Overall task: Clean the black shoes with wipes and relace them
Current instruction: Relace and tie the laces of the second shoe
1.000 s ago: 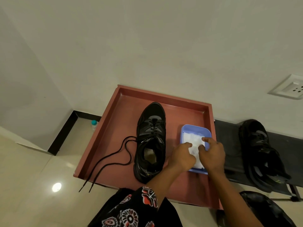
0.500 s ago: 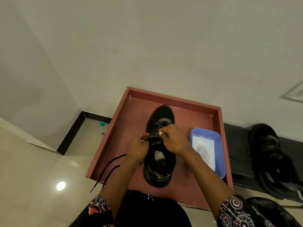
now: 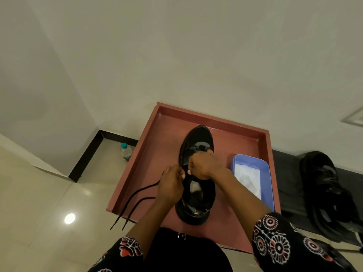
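Black shoe [image 3: 196,205]: glossy, rounded toe, centred on a red-brown rimmed tray [image 3: 157,146]. Left hand [image 3: 171,185] pinches the black cord lace [image 3: 135,201], trailing to 8 o'clock. Right hand [image 3: 203,163] grips the eyelet area. Blue plastic tub [image 3: 267,185] of white wipes [image 3: 248,177] at 3 o'clock.

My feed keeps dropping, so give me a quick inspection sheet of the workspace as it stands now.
Surface: red tray, raised rim.
Job's things: black shoe on the tray, toe toward the wall; black lace trailing over the tray's near-left edge; blue tub with white wipes right of it; second black shoe on a dark bench beside the tray.
Clutter: plastic bottle on the floor.
Hands: left hand and right hand both at the shoe's lacing, fingers curled; their grip is hidden.
Cables: nothing seen.
Surroundings: plain wall, tiled floor.
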